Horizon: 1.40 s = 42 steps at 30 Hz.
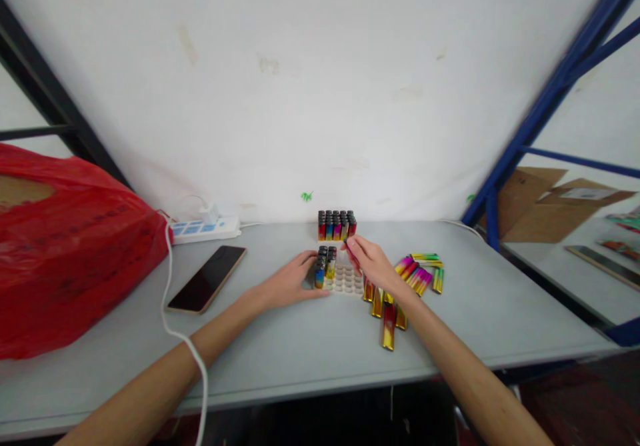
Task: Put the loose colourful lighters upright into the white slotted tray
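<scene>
Off-white, cupped tray (349, 281) sat on the grey table (280, 353), its left columns holding upright black-topped multicoloured lighters (325, 267); right part showed bare cups, far right corner hidden by the right hand (369, 259). Right hand was above the tray, fingertips pinched on a small dark-ended item (345, 241); most of it was covered by the fingers, so shape and colour were hard to make out. Left hand (294, 282) was at the tray's left side, thumb and fingers spread apart, thumb at the front edge; could not tell whether it pressed on the tray. Behind the tray, near the white wall (300, 99), stood a tight block of black-topped lighters (336, 227), lower right bit close to the right fingers. Right of the tray lay loose shiny red, gold, pink and green cylinders (388, 326), partly hidden by the right forearm, ends unclear. At left, a black-screened phone (209, 278) lay flat near a white power strip (205, 229); red plastic bag (75, 246) was cut off by the view edge, contents mostly unclear. White cable (173, 329) crossed over the left forearm and ran out of view at the bottom
</scene>
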### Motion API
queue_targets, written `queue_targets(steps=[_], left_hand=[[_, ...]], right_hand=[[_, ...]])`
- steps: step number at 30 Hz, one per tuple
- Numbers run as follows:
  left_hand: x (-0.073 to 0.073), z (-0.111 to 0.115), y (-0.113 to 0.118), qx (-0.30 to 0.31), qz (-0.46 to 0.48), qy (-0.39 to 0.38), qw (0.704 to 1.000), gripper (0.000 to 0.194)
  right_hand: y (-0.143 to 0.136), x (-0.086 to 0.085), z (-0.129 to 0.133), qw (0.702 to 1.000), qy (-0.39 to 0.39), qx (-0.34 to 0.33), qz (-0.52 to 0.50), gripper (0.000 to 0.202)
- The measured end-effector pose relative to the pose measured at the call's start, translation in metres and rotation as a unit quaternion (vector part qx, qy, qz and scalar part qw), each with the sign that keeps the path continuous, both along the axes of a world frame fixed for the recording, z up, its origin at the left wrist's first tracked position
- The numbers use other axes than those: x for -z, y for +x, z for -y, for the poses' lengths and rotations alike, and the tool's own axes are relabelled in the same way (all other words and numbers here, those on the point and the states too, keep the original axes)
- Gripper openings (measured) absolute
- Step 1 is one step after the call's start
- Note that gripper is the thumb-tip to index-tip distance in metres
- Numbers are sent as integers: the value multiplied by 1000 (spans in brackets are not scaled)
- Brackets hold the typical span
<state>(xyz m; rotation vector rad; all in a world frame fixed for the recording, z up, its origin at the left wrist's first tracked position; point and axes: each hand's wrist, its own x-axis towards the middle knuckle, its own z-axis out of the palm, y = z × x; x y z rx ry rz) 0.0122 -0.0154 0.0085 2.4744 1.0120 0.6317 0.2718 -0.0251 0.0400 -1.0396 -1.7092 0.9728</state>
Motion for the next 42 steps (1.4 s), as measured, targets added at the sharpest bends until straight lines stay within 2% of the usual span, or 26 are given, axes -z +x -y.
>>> queue_targets(steps=[4, 6, 11, 16, 21, 25, 30, 33, 36, 39, 40, 42], left_hand=[[1, 0, -1, -2, -12, 1, 1000, 85], [0, 1, -1, 1, -10, 4, 1000, 83], [-1, 2, 0, 9, 8, -1, 1000, 81], [2, 0, -1, 10, 24, -7, 1000, 80], [3, 0, -2, 6, 17, -11, 1000, 84], [0, 2, -2, 9, 15, -10, 1000, 83], [-1, 1, -2, 4, 6, -4, 1000, 83], [1, 0, -1, 4, 11, 4, 1000, 82], [1, -1, -1, -1, 5, 7, 1000, 82], [1, -1, -1, -10, -1, 1, 1000, 85], [1, -1, -1, -11, 0, 0, 1000, 85], [1, -1, -1, -11, 4, 1, 1000, 86]], right_hand=[[-1, -6, 6, 982, 152, 15, 108, 47], [-1, -8, 8, 970, 192, 12, 146, 41], [-2, -3, 10, 974, 158, -18, 160, 29], [-3, 5, 6, 973, 147, -44, 174, 34], [0, 0, 6, 964, 153, -61, 211, 37], [2, 0, 5, 952, 170, -75, 245, 31], [-5, 8, 2, 925, 183, -30, 332, 34], [-3, 3, 3, 916, 167, -17, 364, 43], [12, -7, 2, 903, 148, 88, 395, 48], [38, -11, -7, 870, 87, 220, 433, 38], [47, -10, -10, 862, 67, 242, 441, 34], [61, -6, -17, 861, 51, 241, 446, 29]])
